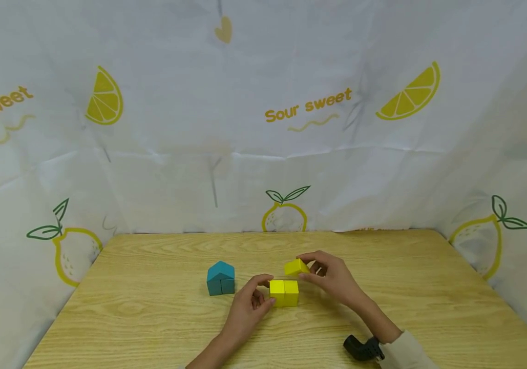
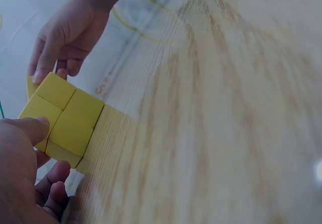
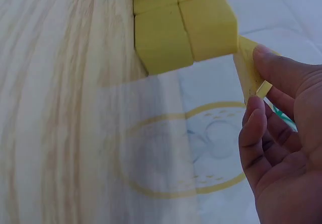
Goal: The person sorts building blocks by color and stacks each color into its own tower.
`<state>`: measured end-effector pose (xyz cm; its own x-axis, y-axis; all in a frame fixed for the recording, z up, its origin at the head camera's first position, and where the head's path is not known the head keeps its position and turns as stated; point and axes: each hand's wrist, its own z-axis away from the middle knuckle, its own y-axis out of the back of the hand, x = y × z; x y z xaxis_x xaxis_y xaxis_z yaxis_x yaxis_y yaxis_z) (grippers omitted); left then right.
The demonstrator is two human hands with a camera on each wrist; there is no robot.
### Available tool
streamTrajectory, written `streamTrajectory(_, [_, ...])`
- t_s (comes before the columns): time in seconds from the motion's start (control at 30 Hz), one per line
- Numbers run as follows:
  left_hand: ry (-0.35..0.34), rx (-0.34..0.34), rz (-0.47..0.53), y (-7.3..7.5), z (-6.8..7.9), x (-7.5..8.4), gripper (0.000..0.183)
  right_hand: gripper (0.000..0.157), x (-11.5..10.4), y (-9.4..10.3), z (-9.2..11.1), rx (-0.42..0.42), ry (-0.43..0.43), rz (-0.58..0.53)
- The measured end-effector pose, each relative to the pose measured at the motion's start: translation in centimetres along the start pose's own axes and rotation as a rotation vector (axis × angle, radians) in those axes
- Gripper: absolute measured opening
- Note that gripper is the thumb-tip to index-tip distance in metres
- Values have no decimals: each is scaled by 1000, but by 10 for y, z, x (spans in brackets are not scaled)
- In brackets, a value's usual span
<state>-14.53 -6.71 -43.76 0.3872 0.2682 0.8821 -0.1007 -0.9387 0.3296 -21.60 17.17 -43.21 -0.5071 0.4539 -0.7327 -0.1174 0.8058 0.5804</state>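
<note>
Several yellow blocks stand pressed together as one compact stack on the wooden table. My left hand grips the stack from its left side, thumb at the front and a finger at the back. In the left wrist view the stacked blocks show seams between their faces. Just behind and right of the stack, my right hand pinches a yellow wedge-shaped block between thumb and fingers. The right wrist view has this wedge block edge-on, partly hidden by the fingertips.
Left of the yellow stack stands a blue house-shaped group of blocks with a peaked top. The wooden table ends at a white cloth printed with lemons. A black device is at the right wrist.
</note>
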Motion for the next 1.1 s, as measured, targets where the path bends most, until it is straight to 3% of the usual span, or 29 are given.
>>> streamTrajectory(0.4, [-6, -12, -2, 1, -1, 0, 35, 32, -61, 4, 4, -76, 59, -23])
streamTrajectory(0.8, [5, 1, -5, 0, 0, 0, 35, 32, -65, -6, 6, -94, 100, -22])
streamTrajectory(1.1, [11, 3, -46, -9, -4, -38, 36, 32, -64, -10, 6, -102, 105, -29])
